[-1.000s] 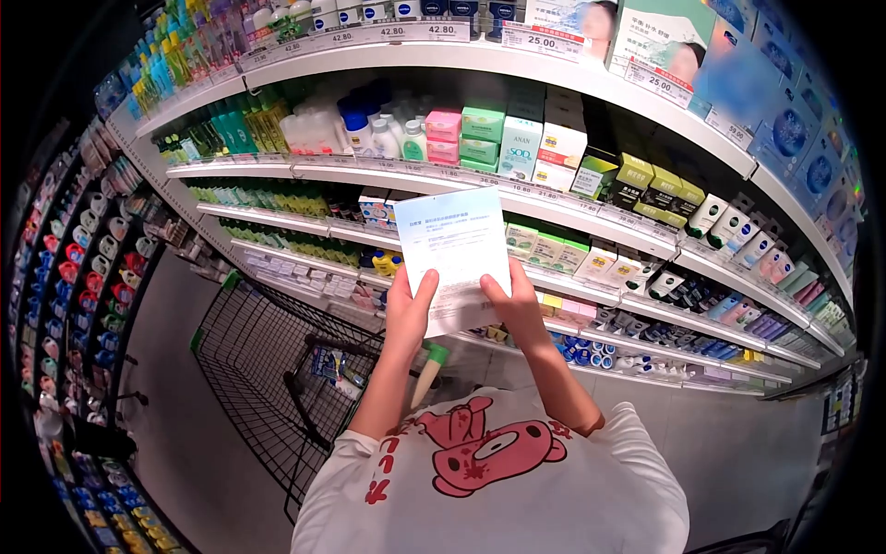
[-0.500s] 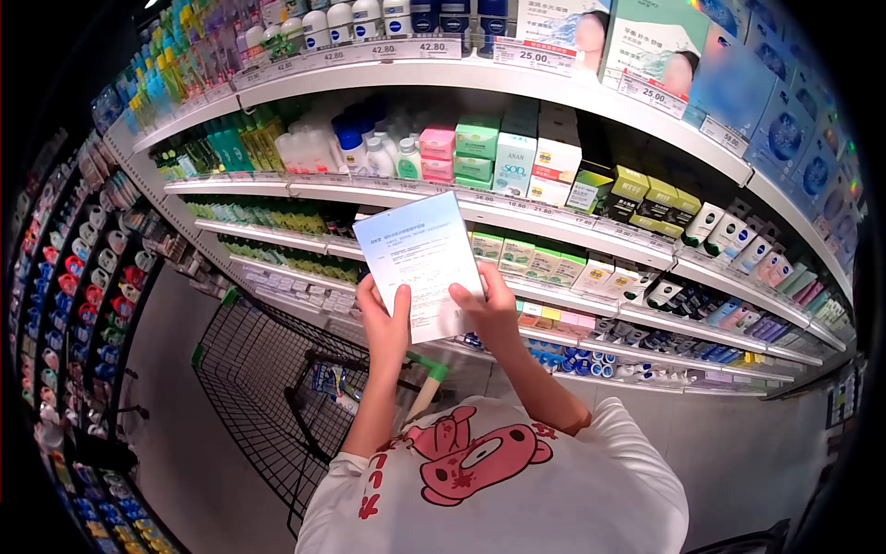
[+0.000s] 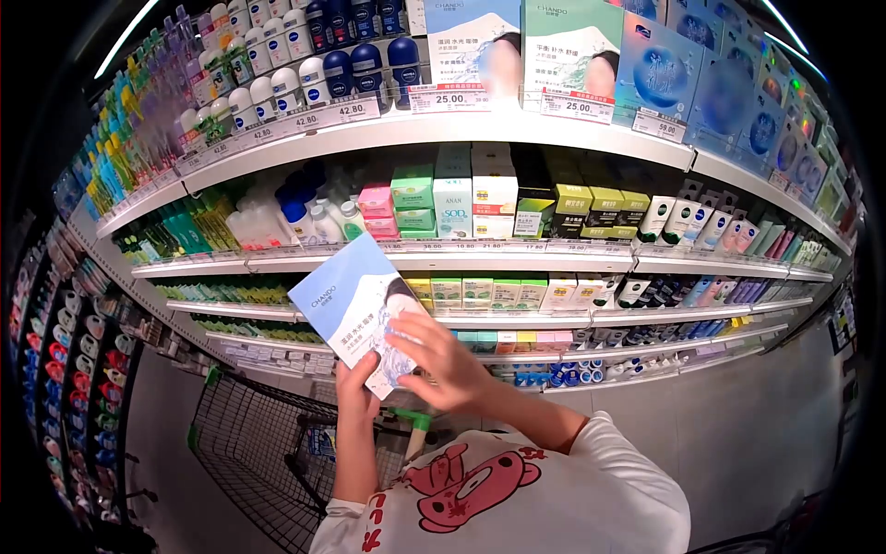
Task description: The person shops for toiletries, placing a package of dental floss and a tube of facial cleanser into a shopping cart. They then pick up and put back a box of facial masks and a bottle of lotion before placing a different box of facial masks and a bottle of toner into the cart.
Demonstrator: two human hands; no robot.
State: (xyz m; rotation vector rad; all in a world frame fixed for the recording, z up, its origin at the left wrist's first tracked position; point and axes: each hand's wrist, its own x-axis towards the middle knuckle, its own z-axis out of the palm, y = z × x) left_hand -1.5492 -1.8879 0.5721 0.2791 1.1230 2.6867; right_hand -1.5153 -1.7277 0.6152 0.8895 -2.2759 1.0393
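Note:
A flat blue-and-white CHANDO face mask box [image 3: 337,295] is held tilted in front of the shelves, its printed front facing me. My left hand [image 3: 355,388] grips its lower left edge, thumb on the front and the other fingers mostly hidden behind. Across the lower right part of the front lies my right hand [image 3: 441,365], its fingers stretched and apart, touching the box and covering some of the print. On the top shelf stands a similar blue-and-white box [image 3: 452,51], beside a green one [image 3: 554,55].
A black wire shopping cart [image 3: 249,434] with green trim stands at lower left with a few items inside. White shelves [image 3: 480,134] curve across the view, full of roll-on bottles [image 3: 286,88], cartons [image 3: 452,205] and tubes [image 3: 678,220]. Another stocked rack [image 3: 60,369] lines the left side.
The box has been turned from its text-covered back to its picture front and tilted left. My right hand has gone from gripping the right edge to lying over the front. The view has shifted upward.

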